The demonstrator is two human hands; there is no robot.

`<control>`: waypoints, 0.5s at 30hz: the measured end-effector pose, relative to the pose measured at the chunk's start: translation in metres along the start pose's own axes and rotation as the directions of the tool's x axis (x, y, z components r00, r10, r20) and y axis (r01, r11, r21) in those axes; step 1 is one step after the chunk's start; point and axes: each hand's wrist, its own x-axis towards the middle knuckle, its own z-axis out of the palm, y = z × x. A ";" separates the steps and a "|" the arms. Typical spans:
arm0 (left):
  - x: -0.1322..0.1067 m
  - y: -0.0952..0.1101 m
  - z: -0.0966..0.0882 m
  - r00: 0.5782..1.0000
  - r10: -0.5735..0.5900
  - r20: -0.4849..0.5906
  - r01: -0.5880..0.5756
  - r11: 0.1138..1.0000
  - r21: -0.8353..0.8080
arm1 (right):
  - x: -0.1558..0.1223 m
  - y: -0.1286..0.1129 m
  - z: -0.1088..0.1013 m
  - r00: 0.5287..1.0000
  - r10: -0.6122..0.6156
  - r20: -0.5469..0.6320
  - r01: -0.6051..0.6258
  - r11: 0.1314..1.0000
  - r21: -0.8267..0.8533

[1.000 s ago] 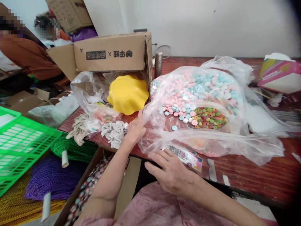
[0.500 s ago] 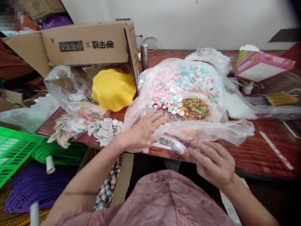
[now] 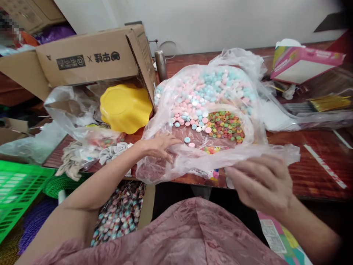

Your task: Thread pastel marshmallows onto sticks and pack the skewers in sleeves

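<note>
A big clear plastic bag (image 3: 193, 162) lies open on the wooden table (image 3: 309, 165), filled with pink, blue and white round candies (image 3: 198, 99) and a patch of small multicoloured rings (image 3: 224, 127). My left hand (image 3: 158, 145) rests on the bag's left front edge with its fingers stretched out flat. My right hand (image 3: 261, 182) is raised at the bag's near rim, fingers curled and pinching the plastic; it is smeared by motion. A printed label card (image 3: 209, 173) shows under the bag's front edge.
A yellow scalloped bowl (image 3: 124, 108) lies on its side by an open cardboard box (image 3: 91, 60). Grey fabric scrunchies (image 3: 113, 154) sit at the table's left edge. A green crate (image 3: 19, 191) and a box of small sweets (image 3: 118, 213) stand below. Pink boxes (image 3: 303, 64) lie at the right.
My right hand has risen from the label card and taken hold of the bag's near rim, lifting it. My left hand slid a little left along the plastic. The view tilted slightly.
</note>
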 end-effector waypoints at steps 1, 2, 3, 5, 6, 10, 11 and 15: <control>0.001 0.000 0.004 1.000 -0.010 -0.023 0.010 1.000 0.015 | -0.007 -0.011 0.002 0.999 -0.020 0.026 0.018 0.997 0.081; 0.002 0.000 0.007 0.999 -0.021 -0.049 0.023 0.999 0.033 | -0.013 -0.021 0.009 0.995 -0.031 0.094 0.015 0.987 0.160; 0.005 0.000 0.010 0.996 -0.033 -0.081 0.038 0.998 0.054 | -0.020 -0.029 0.019 0.985 -0.002 0.170 -0.027 0.985 0.172; 0.011 -0.001 0.016 0.987 -0.057 -0.152 0.073 0.992 0.101 | -0.030 -0.040 0.045 0.941 0.135 0.310 -0.177 0.978 0.112; 0.014 -0.001 0.017 0.980 -0.066 -0.189 0.091 0.988 0.122 | -0.034 -0.043 0.058 0.917 0.199 0.346 -0.242 0.967 0.084; 0.015 -0.002 0.019 0.938 -0.043 -0.343 0.117 0.973 0.198 | -0.035 -0.052 0.068 0.897 0.251 0.364 -0.296 0.952 0.073; 0.012 -0.003 0.019 0.920 -0.012 -0.392 0.109 0.968 0.227 | -0.033 -0.053 0.058 0.915 0.228 0.334 -0.276 0.956 0.103; -0.004 -0.006 0.016 0.809 0.147 -0.569 0.080 0.931 0.356 | -0.008 -0.032 0.005 0.990 0.135 0.035 -0.140 0.970 0.197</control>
